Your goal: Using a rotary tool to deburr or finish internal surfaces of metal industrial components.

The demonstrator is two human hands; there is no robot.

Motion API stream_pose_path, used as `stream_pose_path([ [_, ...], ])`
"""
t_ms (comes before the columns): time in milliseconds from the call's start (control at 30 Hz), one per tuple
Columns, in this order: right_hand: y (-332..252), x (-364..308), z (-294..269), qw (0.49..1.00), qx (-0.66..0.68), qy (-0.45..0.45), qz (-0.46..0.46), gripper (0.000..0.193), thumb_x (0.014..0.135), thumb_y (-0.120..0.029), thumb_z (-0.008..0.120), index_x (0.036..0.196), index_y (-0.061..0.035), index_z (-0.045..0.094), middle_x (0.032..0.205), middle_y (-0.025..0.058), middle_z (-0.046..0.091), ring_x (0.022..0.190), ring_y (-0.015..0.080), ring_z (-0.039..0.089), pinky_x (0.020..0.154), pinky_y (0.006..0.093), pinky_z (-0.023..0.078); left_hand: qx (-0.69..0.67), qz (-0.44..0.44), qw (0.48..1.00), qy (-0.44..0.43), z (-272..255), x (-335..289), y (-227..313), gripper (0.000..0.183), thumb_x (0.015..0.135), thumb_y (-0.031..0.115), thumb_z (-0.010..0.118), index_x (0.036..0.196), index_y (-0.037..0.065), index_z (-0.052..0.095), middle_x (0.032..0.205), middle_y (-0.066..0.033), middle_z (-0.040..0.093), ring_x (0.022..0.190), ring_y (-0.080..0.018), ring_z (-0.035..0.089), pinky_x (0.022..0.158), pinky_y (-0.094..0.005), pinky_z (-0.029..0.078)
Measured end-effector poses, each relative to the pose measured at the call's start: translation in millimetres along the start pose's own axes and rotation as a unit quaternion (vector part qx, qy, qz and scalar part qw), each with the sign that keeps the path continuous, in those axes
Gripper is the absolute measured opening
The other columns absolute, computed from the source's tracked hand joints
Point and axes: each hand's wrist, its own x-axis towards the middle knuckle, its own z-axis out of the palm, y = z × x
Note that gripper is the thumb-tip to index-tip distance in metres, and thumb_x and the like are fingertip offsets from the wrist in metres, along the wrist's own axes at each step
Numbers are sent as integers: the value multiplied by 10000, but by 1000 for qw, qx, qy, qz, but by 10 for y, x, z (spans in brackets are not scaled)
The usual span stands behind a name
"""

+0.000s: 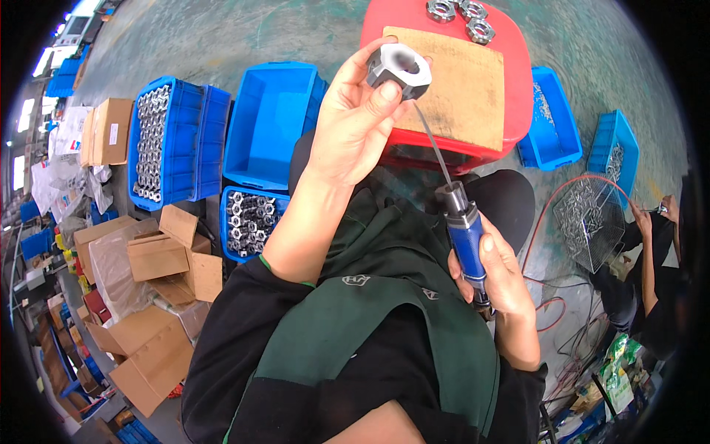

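A large steel hex nut (381, 72) is pinched in my left hand (347, 129), raised over the near left part of a cardboard sheet (466, 81) on a red stool (518, 96). My fingers wrap its left and near sides, and its hole shows on top. In my right hand (499, 270) I grip a blue handheld air grinder (464, 240), tilted up toward the nut. Its long thin shaft (435, 144) reaches to the nut's near edge; the tip is hidden there, so I cannot tell whether it touches. Several similar nuts (481, 31) lie at the stool's far edge.
On the left stand a blue crate of stacked nuts (151, 140), a deep blue crate (270, 122) and a smaller nut-filled crate (254, 226). Opened cardboard boxes (159, 355) lie below them. Rightward are blue bins (555, 140), a wire basket (588, 222), a red hose (536, 222) and another person's arms (648, 259).
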Motion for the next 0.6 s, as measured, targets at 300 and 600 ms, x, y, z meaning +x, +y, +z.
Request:
stream_pose_path([
  [300,1,-16,67,998,-50,17,-18,703,968,-536,387,1467,-60,253,687,115,542,410,99,448,401,204,369,-12,22,1000,17,-27,-7,6,525,885,72,633,1356,53,400,1269,-171,541,1287,-375,437,970,-366,510],
  [600,-62,83,116,994,-84,54,-46,699,970,-540,375,1457,-50,270,693,109,548,413,96,451,402,204,368,57,22,995,-78,65,-75,-70,564,844,75,691,1348,79,437,1267,-124,561,1259,-381,473,1051,-443,407],
])
